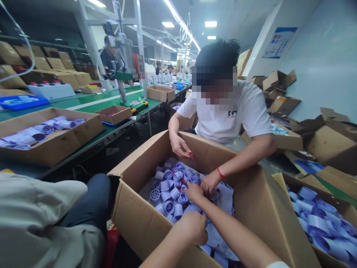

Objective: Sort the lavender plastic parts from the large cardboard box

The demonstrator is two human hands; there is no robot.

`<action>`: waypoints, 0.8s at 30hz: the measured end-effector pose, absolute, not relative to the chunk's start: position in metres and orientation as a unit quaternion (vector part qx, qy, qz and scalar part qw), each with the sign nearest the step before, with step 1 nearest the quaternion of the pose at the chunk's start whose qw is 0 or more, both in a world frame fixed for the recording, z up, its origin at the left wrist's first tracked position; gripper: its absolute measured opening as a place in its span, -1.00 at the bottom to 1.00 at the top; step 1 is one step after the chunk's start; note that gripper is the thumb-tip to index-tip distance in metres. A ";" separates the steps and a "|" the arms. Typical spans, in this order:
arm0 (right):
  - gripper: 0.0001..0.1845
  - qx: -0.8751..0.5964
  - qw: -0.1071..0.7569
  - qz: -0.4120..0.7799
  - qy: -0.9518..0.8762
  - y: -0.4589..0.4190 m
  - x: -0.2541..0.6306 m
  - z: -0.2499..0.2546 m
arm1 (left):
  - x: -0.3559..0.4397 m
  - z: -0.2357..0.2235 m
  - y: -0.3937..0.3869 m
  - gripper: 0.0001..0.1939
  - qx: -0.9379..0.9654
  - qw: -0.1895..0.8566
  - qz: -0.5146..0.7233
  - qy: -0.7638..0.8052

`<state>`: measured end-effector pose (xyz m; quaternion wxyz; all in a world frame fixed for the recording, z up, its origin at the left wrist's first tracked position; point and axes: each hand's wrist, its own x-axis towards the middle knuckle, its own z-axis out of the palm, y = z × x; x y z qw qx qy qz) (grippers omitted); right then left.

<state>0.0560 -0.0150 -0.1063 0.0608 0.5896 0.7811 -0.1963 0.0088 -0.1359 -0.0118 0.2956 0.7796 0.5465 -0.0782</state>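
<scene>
Left hand (193, 227) nearest, low over the near side of the heap, fingers curled toward the palm; cannot tell whether clamped on anything. Just beyond, right hand (194, 192), down at the heap, fingers bunched together, tips near red bits (184, 182); cannot tell whether gripping one.

Handling, big to small. Box (139, 216): cardboard, probably stiff enough along the walls; best taken low, from opposite sides. Sheet (224, 197) inside: pale, crumpled, likely limp and light; take by an edge. Cups (175, 192): loose heap in the box, lilac, short, hollow; apparently plastic, so probably light, stiff, slightly slippery; pinch across the outer wall. Red bits, among the cups: small, likely easy to drop; fingertips only.

Surface: box floor mostly hidden under the heap. Room: pale wall (326, 63) at right, green bench (97, 95) at left with press (125, 52) and shallow box (75, 137) of lilac parts. Opposite, co-worker (220, 126) in white; lowered hand (211, 182) right beside the wearer's right, raised hand (180, 146) pinching something small and red.
</scene>
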 end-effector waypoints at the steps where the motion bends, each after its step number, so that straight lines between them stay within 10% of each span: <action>1: -0.60 0.597 0.054 -0.205 0.774 -0.013 0.049 -0.108 | 0.009 -0.012 -0.136 -0.58 0.778 0.305 -0.066 0.546; 14: -0.71 0.540 -0.179 -0.410 0.713 -0.009 0.086 -0.052 | 0.008 -0.001 -0.128 -0.57 0.678 0.312 0.001 0.665; 24: -0.63 0.434 -0.431 -0.634 0.473 -0.083 0.115 0.020 | -0.009 -0.011 -0.129 -0.16 0.612 0.506 0.406 0.452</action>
